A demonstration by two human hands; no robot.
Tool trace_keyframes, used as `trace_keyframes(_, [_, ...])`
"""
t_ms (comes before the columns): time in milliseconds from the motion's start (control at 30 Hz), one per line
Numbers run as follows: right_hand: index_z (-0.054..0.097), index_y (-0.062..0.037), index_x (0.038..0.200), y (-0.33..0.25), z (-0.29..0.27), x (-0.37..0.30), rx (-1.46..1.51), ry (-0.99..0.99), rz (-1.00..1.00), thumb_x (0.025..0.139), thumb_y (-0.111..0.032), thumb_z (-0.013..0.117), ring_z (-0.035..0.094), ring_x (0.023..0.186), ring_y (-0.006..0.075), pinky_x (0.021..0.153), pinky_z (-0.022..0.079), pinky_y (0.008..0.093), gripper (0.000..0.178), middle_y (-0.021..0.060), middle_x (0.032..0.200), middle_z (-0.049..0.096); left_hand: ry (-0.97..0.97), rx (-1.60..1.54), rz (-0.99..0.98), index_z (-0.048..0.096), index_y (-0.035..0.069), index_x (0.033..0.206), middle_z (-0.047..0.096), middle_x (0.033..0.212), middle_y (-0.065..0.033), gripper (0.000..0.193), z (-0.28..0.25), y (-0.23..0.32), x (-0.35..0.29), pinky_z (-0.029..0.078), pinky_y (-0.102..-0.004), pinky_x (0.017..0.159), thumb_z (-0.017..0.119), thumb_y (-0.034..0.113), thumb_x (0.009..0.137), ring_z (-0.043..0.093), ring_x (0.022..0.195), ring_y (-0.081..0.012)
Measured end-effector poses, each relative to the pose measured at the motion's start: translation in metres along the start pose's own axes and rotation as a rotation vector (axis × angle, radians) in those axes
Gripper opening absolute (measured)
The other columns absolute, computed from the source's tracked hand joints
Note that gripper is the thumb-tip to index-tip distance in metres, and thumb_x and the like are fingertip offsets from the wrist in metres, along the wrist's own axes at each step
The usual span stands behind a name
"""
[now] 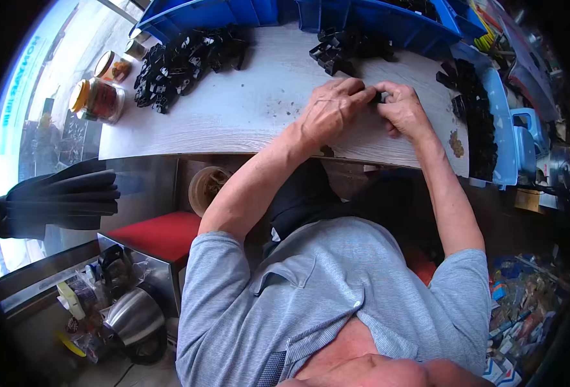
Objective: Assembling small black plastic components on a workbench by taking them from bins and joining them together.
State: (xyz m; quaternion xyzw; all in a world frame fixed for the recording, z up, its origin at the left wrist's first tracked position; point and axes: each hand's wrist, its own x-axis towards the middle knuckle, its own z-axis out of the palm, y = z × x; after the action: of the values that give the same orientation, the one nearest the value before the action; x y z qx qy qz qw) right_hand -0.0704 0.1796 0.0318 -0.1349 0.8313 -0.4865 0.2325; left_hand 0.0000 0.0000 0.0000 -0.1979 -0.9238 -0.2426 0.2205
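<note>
My left hand and my right hand meet above the whitish wood-grain table. Pinched between their fingertips is a small black plastic part, mostly hidden by the fingers. Both hands are closed. Just beyond them lies a small heap of black plastic parts. A larger heap of similar black parts spreads over the far left of the table. More black pieces are gathered along the right edge, beside and partly in a light blue tray.
Blue plastic bins line the table's far side. Jars with yellow lids stand at the left edge. Below left are a red-topped cabinet and a metal kettle. Cluttered packets lie low on the right.
</note>
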Motion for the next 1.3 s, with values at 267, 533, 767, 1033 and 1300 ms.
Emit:
trace_keyframes(267, [0.066,-0.0040,0.112,0.000,-0.003,0.000,0.071,-0.006,0.003,0.079,0.002,0.052,0.046,0.039,0.0100,0.034,0.033,0.0260,0.037,0.0003,0.057,0.051,0.085,0.082,0.034,0.065,0.013,0.130,0.066,0.113,-0.0114,0.049,0.005,0.009,0.003,0.056,-0.0384,0.084,0.069,0.003,0.082,0.065,0.099,-0.0289])
trace_keyframes(533, [0.066,-0.0096,0.121,0.005,-0.007,0.005,-0.001,-0.073,0.030,0.084,-0.002,0.059,0.054,0.045,0.0097,0.039,0.045,0.0260,0.039,-0.0013,0.062,0.055,0.078,0.044,0.070,0.066,0.012,0.128,0.066,0.117,-0.0127,0.047,0.003,0.000,0.000,0.057,-0.0386,0.086,0.068,0.000,0.083,0.068,0.101,-0.0309])
trace_keyframes(767, [0.066,-0.0092,0.122,0.000,-0.007,-0.001,-0.018,-0.052,0.044,0.084,-0.005,0.063,0.054,0.045,0.0094,0.040,0.046,0.0264,0.038,-0.0010,0.060,0.056,0.031,0.021,0.040,0.064,0.011,0.131,0.065,0.118,-0.0153,0.050,-0.002,0.003,-0.001,0.057,-0.0397,0.087,0.067,-0.002,0.083,0.066,0.103,-0.0333])
trace_keyframes(1033, [0.067,-0.0091,0.121,-0.004,-0.006,-0.002,-0.054,-0.040,0.028,0.086,-0.006,0.064,0.056,0.046,0.0104,0.041,0.046,0.0265,0.036,0.0003,0.060,0.059,0.080,0.093,0.048,0.065,0.012,0.126,0.066,0.111,-0.0115,0.043,0.002,0.004,-0.003,0.056,-0.0384,0.085,0.064,0.006,0.084,0.066,0.100,-0.0302])
trace_keyframes(1300, [0.068,-0.0079,0.119,0.000,-0.007,-0.001,-0.057,-0.034,-0.002,0.086,-0.006,0.065,0.057,0.046,0.0104,0.041,0.047,0.0270,0.033,0.0018,0.058,0.060,0.060,0.078,0.047,0.064,0.013,0.131,0.064,0.113,-0.0144,0.052,0.002,0.003,-0.001,0.059,-0.0380,0.081,0.067,-0.002,0.081,0.067,0.097,-0.0323])
